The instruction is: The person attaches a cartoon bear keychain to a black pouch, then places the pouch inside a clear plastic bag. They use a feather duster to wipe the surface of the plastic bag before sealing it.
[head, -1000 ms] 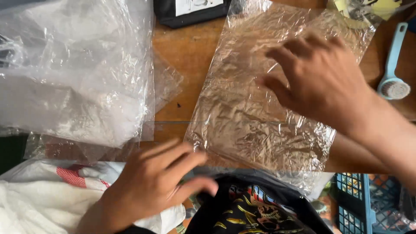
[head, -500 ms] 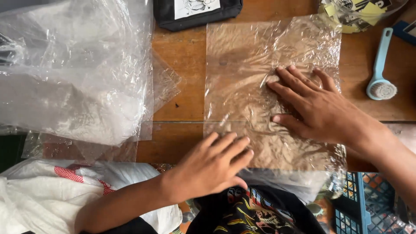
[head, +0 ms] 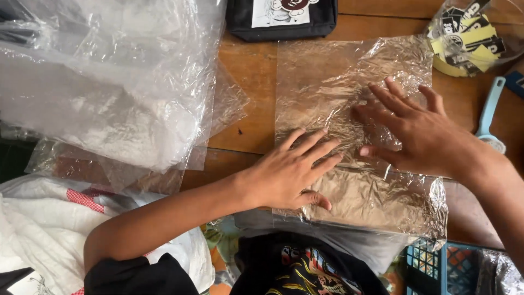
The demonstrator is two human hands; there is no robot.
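A clear, crinkled plastic bag (head: 333, 82) lies flat on the wooden table (head: 251, 114). My left hand (head: 292, 175) presses flat on its lower left part, fingers spread and pointing right. My right hand (head: 420, 131) lies flat on its right half, fingers spread and pointing left. Neither hand grips anything; both palms rest on the plastic. The bag's near edge hangs over the table's front edge above a black printed garment (head: 295, 267).
A heap of clear plastic bags (head: 109, 82) fills the left side. A black pouch (head: 281, 19) sits at the far edge. A bag of yellow and black tags (head: 469, 38) and a light blue scoop (head: 488, 117) lie right. White cloth (head: 33, 240) lower left; blue basket (head: 436, 267) lower right.
My left hand has come up from the garment onto the bag's lower left part. My right hand stayed flat on the plastic and slid slightly; the bag now lies straighter and flatter.
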